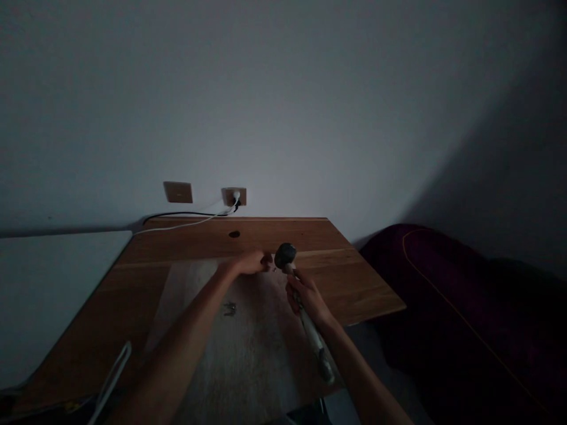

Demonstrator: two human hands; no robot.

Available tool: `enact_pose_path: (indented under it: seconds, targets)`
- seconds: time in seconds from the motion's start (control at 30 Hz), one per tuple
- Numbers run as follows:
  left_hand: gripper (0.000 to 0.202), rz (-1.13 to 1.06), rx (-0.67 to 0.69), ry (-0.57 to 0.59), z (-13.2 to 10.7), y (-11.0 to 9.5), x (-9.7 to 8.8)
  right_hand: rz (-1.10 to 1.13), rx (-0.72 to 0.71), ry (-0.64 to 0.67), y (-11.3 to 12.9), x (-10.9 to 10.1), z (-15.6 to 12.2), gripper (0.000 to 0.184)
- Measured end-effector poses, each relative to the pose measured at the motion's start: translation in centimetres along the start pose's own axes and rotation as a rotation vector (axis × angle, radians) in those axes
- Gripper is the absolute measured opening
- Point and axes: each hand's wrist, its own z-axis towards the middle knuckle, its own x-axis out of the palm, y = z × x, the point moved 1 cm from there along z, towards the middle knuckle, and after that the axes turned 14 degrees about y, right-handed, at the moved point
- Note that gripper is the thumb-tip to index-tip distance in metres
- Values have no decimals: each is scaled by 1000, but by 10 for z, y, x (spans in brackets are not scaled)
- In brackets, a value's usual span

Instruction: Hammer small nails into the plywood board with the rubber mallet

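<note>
My right hand (305, 297) is closed round the handle of a hammer (286, 256), whose dark head is raised over a pale board (248, 348) lying on the wooden table (354, 283). My left hand (251, 262) is pinched shut just left of the hammer head, low over the board; what it pinches is too small to make out. A few small metal pieces (230, 308) lie on the board near my left forearm.
The table stands against a wall with a socket (234, 196) and a blank plate (178, 192); white and black cables (186, 219) run along the back edge. A white surface (48, 283) lies left, a dark red cushion (443, 283) right.
</note>
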Motion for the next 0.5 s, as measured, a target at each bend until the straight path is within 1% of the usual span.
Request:
enact_pose_path:
  seconds: [0.07, 0.2, 0.33, 0.5]
  targets:
    - [18, 4, -13, 11, 2, 5, 4, -1, 3, -6, -2, 1, 3, 51]
    - [29, -8, -23, -5, 4, 14, 10, -9, 20, 6, -3, 1, 4, 51]
    - [31, -19, -25, -18, 1, 19, 6, -35, 40, 39, -5, 3, 5, 52]
    - [37, 21, -34, -62, -13, 20, -1, -65, 72, 56, -8, 9, 9, 53]
